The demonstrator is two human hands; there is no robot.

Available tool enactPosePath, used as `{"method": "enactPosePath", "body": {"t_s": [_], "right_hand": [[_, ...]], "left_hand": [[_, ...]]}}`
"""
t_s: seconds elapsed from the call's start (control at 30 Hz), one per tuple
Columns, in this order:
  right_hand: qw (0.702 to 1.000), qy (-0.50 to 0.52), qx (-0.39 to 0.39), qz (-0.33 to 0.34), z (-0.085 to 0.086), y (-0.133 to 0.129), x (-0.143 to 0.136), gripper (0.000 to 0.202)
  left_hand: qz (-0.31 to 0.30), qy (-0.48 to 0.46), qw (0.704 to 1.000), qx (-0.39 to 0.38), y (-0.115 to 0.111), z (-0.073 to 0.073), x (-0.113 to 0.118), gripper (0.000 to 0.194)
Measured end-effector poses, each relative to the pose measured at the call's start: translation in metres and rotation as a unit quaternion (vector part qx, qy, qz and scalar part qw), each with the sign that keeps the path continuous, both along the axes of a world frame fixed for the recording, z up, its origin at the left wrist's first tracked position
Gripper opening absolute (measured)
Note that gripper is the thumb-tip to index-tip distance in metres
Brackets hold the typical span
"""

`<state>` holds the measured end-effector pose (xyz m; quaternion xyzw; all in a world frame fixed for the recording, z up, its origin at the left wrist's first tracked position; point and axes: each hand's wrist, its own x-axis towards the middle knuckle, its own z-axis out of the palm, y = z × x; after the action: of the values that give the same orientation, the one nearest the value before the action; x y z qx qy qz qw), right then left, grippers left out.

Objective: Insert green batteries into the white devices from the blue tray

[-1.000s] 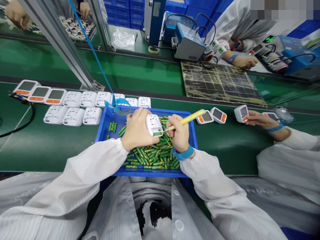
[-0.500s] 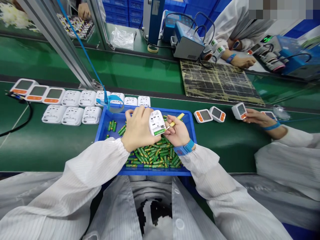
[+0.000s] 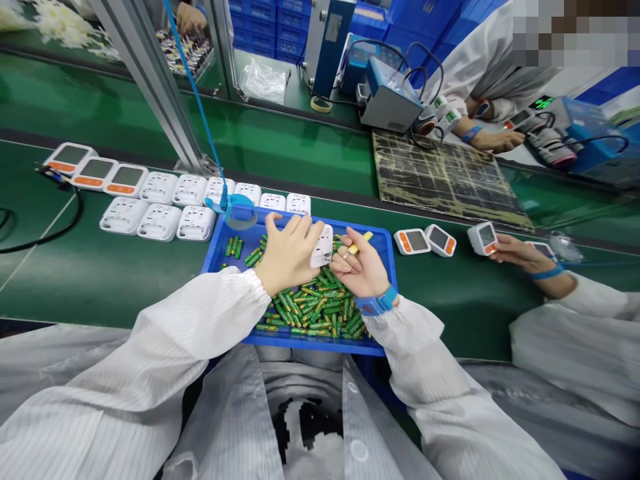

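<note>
Over the blue tray (image 3: 320,344) of green batteries (image 3: 325,307), a white-cased device (image 3: 324,247) is gripped by the left hand (image 3: 291,257), a yellow-handled tool (image 3: 354,249) by the right hand (image 3: 366,270); scratching could be caused by a slip.

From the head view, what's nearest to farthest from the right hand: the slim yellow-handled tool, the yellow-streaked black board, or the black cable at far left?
1. Slim yellow-handled tool: gripped in the right hand.
2. Yellow-streaked black board: beyond the hand, to the right.
3. Black cable: far left, on the green table.
</note>
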<state>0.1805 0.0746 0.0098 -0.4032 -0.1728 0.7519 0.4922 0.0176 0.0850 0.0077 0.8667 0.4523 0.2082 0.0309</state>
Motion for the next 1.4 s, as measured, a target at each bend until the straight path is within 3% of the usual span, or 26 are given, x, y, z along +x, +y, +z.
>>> {"method": "enactPosePath", "body": {"t_s": [0.2,0.3,0.37,0.5,0.67,0.93,1.07,1.17,1.2,1.27,1.33,1.4], "right_hand": [[0.983,-0.067,0.1,-0.137,-0.001,0.008,0.013,0.045],[0.965,-0.093,0.143,-0.198,-0.009,0.006,0.01,0.038],[0.966,-0.117,0.157,-0.172,-0.014,0.002,0.004,0.033],[0.981,-0.125,0.142,-0.048,-0.011,-0.007,-0.007,0.034],[0.991,-0.07,0.11,0.024,0.003,-0.01,-0.006,0.045],[0.978,-0.12,0.163,-0.053,0.002,0.0,-0.002,0.03],[0.967,-0.157,0.19,-0.065,0.008,0.022,-0.005,0.041],[0.943,-0.232,0.205,-0.124,0.004,0.058,-0.005,0.041],[0.926,-0.28,0.202,-0.154,0.0,0.073,-0.002,0.039],[0.864,-0.417,0.188,-0.209,-0.011,0.102,0.006,0.034],[0.828,-0.482,0.176,-0.227,-0.024,0.124,0.016,0.03],[0.814,-0.513,0.165,-0.218,-0.037,0.135,0.025,0.028]], "left_hand": [[0.103,-0.131,0.986,-0.024,0.0,0.003,0.0,0.07],[0.086,-0.18,0.979,-0.03,-0.001,0.002,0.0,0.079],[0.051,-0.203,0.978,-0.019,-0.002,0.001,0.0,0.08],[-0.026,-0.214,0.976,-0.013,-0.004,0.0,0.0,0.077],[-0.036,-0.203,0.978,-0.034,-0.004,0.001,0.0,0.087],[0.002,-0.207,0.978,-0.012,-0.004,-0.003,0.0,0.076],[0.039,-0.191,0.98,-0.034,0.001,-0.01,0.0,0.086],[0.056,-0.165,0.983,-0.054,0.003,-0.011,-0.001,0.081],[0.057,-0.148,0.985,-0.065,0.003,-0.011,-0.002,0.077],[0.04,-0.096,0.99,-0.096,0.002,-0.01,-0.003,0.069],[0.003,-0.042,0.993,-0.114,0.001,-0.008,-0.003,0.063],[-0.031,-0.01,0.994,-0.102,-0.001,-0.007,-0.003,0.058]]}}
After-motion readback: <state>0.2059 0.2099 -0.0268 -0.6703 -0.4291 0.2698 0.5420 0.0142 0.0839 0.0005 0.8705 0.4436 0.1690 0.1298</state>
